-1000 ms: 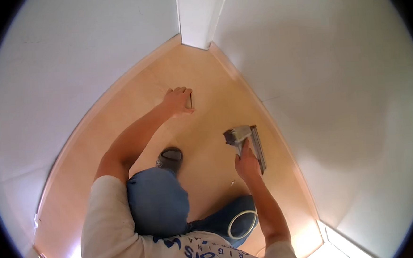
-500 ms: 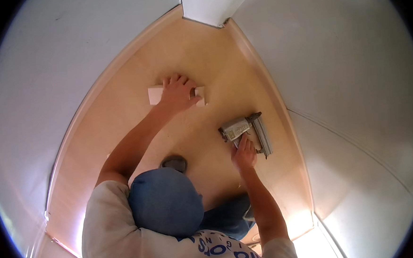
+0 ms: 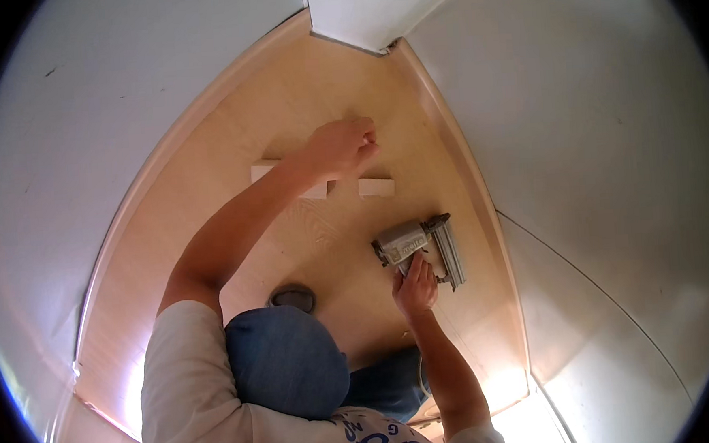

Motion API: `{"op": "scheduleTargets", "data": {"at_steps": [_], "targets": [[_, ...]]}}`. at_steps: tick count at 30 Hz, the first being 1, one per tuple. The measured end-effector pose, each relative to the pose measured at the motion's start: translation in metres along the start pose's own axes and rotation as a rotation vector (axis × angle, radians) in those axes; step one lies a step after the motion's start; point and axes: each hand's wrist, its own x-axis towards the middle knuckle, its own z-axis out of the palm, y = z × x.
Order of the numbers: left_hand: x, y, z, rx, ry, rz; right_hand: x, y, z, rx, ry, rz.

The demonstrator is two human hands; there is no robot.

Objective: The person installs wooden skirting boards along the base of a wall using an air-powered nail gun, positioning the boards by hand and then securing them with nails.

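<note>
My left hand (image 3: 345,147) is above the wooden floor panel (image 3: 324,248), its fingers curled together; what they hold, if anything, is hidden. Under my left forearm lies a pale wood block (image 3: 262,172), partly covered by the arm. To its right, a smaller pale wood block (image 3: 377,188) rests flat, just below my left hand and not held. My right hand (image 3: 415,289) is wrapped round the handle of a grey nail gun (image 3: 404,241), which lies over the panel with its magazine on the right.
Light grey walls rise on the left (image 3: 66,158) and right (image 3: 593,142), with a pale wood trim strip (image 3: 456,130) along the panel's edges. A white box-like corner piece (image 3: 358,14) stands at the far end. My dark shoe (image 3: 293,298) is on the panel near my head.
My left hand has come off the blocks and moved right, its fingers curling closed. The smaller block lies farther right. My right hand still grips the nail gun.
</note>
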Motion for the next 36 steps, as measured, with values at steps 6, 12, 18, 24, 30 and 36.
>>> {"op": "scheduleTargets", "data": {"at_steps": [6, 12, 18, 24, 30, 36], "targets": [[-0.011, 0.005, 0.059, 0.512, -0.081, 0.206, -0.001, 0.0, 0.003, 0.011, -0.011, -0.028], [0.007, 0.016, -0.004, -0.233, 0.285, -0.087, -0.001, 0.002, -0.003, -0.004, 0.019, -0.031], [0.082, -0.031, -0.03, -0.551, 0.696, -0.017, 0.002, -0.002, -0.005, 0.003, -0.017, -0.03], [0.094, -0.017, -0.024, -0.544, 0.719, -0.026, 0.002, 0.003, -0.005, 0.028, -0.013, -0.026], [0.096, -0.01, -0.027, -0.191, 0.84, 0.012, 0.001, 0.001, -0.002, 0.02, 0.001, -0.033], [0.104, -0.009, -0.018, -0.358, 0.885, 0.024, 0.0, 0.003, -0.001, 0.023, -0.005, -0.023]]}}
